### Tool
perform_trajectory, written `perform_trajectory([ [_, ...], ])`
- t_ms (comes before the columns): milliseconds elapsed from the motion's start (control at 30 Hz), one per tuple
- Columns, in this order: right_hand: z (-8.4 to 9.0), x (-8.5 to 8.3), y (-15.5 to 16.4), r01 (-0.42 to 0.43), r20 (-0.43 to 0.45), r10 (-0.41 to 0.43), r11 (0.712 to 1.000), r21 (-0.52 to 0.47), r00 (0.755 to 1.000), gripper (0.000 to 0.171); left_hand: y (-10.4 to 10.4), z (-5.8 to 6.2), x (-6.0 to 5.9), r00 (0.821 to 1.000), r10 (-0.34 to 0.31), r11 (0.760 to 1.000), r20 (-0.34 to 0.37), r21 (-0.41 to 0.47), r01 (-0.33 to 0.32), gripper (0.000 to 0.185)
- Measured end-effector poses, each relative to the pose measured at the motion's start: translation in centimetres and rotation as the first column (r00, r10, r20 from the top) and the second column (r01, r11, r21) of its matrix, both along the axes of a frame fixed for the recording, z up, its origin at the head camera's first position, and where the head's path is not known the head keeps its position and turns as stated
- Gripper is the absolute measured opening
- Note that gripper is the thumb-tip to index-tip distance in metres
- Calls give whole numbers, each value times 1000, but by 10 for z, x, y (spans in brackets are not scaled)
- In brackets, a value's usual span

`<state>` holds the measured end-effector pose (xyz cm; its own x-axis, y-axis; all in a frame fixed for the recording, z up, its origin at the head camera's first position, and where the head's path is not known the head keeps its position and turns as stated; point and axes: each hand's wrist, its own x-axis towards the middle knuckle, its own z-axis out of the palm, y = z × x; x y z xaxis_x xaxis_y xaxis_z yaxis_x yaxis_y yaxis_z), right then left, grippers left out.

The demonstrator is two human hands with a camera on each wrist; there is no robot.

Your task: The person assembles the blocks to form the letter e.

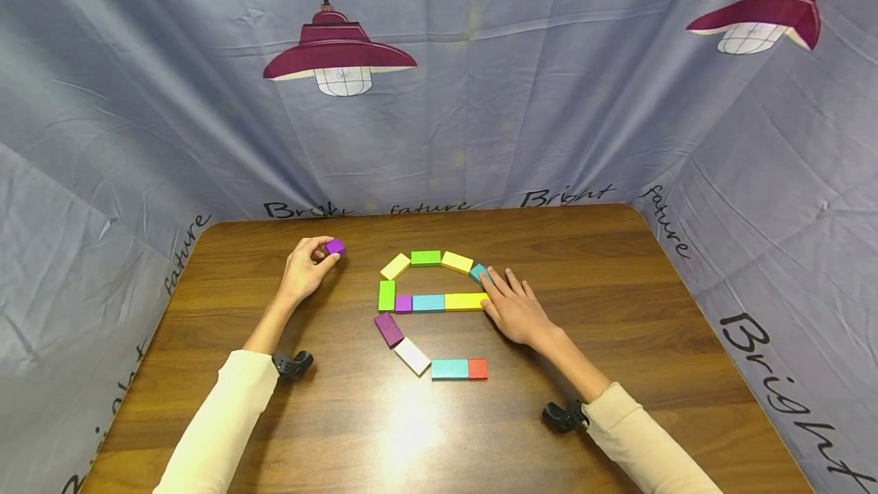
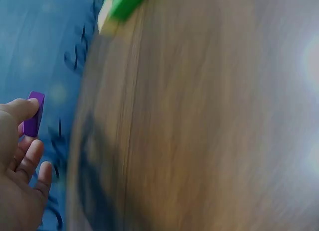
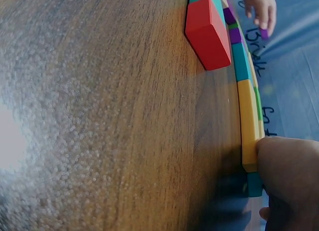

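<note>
Head view: left hand (image 1: 306,267) pinches small purple block (image 1: 334,247) betw. thumb & fingertips, just above table (image 1: 617,288), at 9 o'clock of block row. Right hand (image 1: 516,309) lies flat, fingers straight & together, touching teal block (image 1: 479,273) & yellow block (image 1: 466,300).

Left wrist view: purple block (image 2: 34,114) at thumb tip, blurred.

Right wrist view: finger presses yellow block's (image 3: 248,122) end; red block (image 3: 207,33) at 12 o'clock.
</note>
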<state>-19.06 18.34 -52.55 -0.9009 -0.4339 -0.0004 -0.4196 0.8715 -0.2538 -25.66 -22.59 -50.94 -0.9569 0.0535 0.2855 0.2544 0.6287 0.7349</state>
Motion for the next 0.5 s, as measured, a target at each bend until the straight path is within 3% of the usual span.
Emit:
perform_trajectory([
  [300,2,2,0,-5,-5,5,1000,0,1000,55,64,10,32,986,-165,984,1,70,165,34],
  [500,2,1,0,-5,-10,5,1000,3,1000,55,106,14,55,954,-299,953,-17,47,300,33],
])
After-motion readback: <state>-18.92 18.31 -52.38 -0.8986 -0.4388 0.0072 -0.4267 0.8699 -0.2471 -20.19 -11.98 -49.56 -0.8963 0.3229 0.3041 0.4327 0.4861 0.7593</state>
